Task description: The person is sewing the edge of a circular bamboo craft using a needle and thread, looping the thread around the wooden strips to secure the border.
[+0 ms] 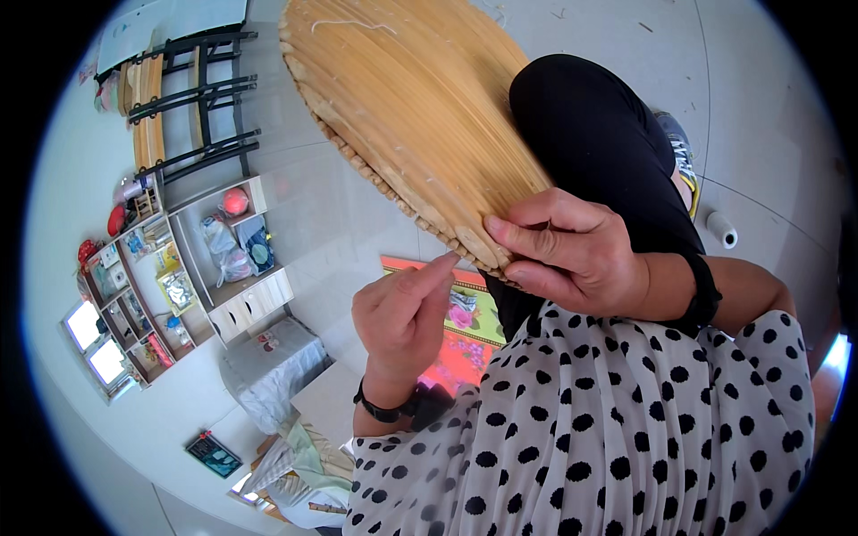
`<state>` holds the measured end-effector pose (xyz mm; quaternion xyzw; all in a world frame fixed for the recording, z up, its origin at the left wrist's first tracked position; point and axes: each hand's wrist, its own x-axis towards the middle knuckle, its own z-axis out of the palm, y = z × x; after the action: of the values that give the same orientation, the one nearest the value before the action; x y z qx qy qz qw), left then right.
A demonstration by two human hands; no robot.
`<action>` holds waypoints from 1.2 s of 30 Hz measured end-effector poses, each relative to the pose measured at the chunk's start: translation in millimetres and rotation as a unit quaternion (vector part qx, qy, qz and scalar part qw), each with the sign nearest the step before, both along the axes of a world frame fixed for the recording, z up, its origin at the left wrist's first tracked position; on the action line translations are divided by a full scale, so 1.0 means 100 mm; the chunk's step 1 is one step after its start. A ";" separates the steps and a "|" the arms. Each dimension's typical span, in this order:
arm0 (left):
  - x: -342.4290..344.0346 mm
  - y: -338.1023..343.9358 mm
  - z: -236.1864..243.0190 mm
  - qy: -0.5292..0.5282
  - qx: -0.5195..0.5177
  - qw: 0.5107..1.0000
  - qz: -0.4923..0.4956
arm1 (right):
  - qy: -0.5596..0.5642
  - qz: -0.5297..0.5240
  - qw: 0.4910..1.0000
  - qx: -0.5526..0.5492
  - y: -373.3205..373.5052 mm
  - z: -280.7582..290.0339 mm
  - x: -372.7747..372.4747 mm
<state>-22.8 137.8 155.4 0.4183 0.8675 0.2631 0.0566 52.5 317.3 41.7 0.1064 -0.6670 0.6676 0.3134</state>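
Note:
A large, tan, flat oval (411, 89) of ridged strips, much like a palm-leaf fan, slants across the upper middle, with a knobbly bound edge along its left side. My right hand (576, 255) is closed on its near narrow end, the thumb on the upper face. My left hand (402, 313) is closed at the bound edge, its index fingertip at the rim. Whatever the left fingers pinch is too small or hidden to make out. Loose pale thread (353, 25) lies across the oval's far part.
My bent leg in black trousers (599, 134) is beside the oval. A white roll (721, 230) lies on the tiled floor at right. Below the hands is a flowered red and green cloth (460, 344). Open shelves (214, 299) and a black metal rack (201, 98) stand left.

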 end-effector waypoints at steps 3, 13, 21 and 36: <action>-0.01 0.02 0.01 0.012 0.009 1.000 -0.017 | -0.007 -0.012 1.000 0.001 0.00 0.04 0.03; -0.02 0.03 0.07 -0.016 0.007 1.000 -0.003 | 0.032 -0.051 0.998 0.014 -0.02 0.07 0.05; -0.03 0.03 0.16 -0.020 -0.007 1.000 -0.008 | 0.057 -0.053 0.995 0.055 -0.02 0.09 0.04; -0.08 0.03 0.14 -0.011 0.013 0.999 -0.030 | 0.056 -0.065 0.995 0.059 -0.04 0.15 0.04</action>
<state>-30.7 141.1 169.0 0.4416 0.8505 0.2772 0.0684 56.7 313.7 56.3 0.1187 -0.6917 0.5986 0.3861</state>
